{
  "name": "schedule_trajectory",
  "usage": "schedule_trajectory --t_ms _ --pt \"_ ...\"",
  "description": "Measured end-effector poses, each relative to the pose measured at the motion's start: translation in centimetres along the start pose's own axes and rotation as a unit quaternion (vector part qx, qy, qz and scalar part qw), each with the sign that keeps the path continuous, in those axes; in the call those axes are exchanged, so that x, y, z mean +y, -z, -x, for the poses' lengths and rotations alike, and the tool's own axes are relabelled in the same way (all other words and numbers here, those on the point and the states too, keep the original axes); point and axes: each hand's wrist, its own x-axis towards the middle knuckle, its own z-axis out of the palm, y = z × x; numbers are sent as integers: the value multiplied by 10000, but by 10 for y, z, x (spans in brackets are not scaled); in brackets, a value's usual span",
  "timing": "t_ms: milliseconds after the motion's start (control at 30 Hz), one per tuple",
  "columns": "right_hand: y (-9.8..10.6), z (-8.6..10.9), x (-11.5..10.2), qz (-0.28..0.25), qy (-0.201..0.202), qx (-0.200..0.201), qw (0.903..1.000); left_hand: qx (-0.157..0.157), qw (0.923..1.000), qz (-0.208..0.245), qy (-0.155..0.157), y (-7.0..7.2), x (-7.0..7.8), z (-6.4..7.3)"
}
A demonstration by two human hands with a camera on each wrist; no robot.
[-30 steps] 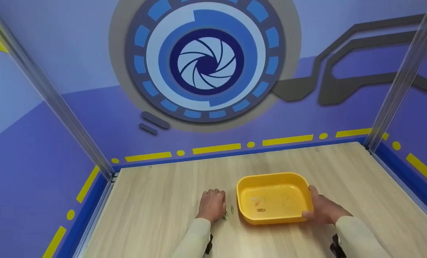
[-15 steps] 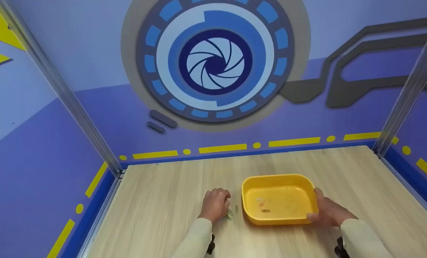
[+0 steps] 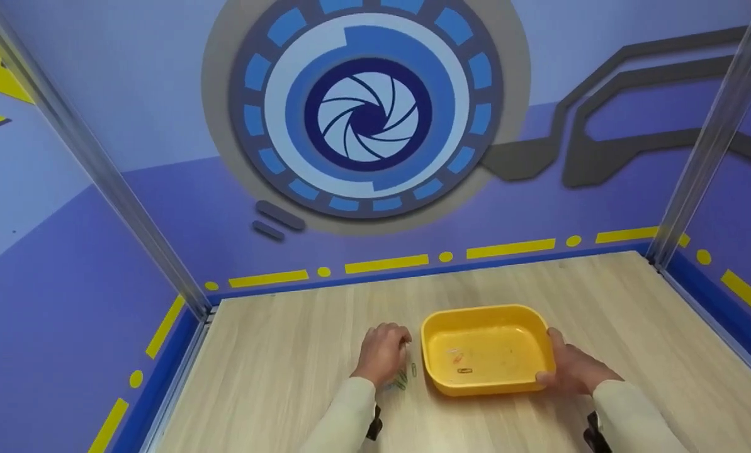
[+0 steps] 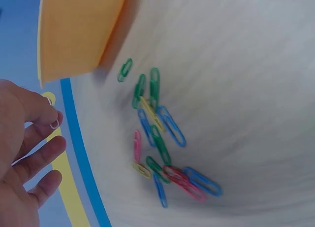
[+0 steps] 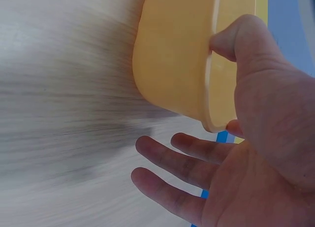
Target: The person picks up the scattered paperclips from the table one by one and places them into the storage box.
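My left hand point(image 3: 380, 357) pinches a white paper clip point(image 4: 54, 123) between thumb and forefinger, lifted above the table just left of the yellow plastic tray point(image 3: 495, 385). In the left wrist view its other fingers are spread loosely. Below it lies a loose pile of coloured paper clips point(image 4: 160, 144), green, blue, yellow, pink and red. Spanning the tray's right end, my right hand point(image 3: 573, 370) holds the rim with thumb and forefinger, while the other fingers extend free. Inside the tray are a few clips, among them a dark one point(image 3: 464, 371) and a reddish one point(image 3: 457, 358).
The pale wooden table point(image 3: 287, 352) is closed in by a blue and purple printed back wall point(image 3: 375, 239) and side walls. Clear corner posts point(image 3: 129, 207) stand at both back corners. One green clip point(image 4: 125, 70) lies apart, nearest the tray.
My left hand has risen off the pile and shifted slightly away, toward the back and the tray, uncovering more clips. The right hand keeps its hold on the tray, and the head view has shifted slightly.
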Motion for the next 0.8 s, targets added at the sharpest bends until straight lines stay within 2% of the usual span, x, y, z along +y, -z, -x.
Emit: schedule_trajectory --t_ms 233,533,800 --pt "1 -3 0 -62 -81 -67 9999 19 10000 58 -22 3 5 0" --pt "7 0 -2 -125 24 -150 9998 339 9990 94 -281 5 16 1" --pt "6 -2 -3 -262 -207 -243 9991 388 9985 14 -391 4 22 -2"
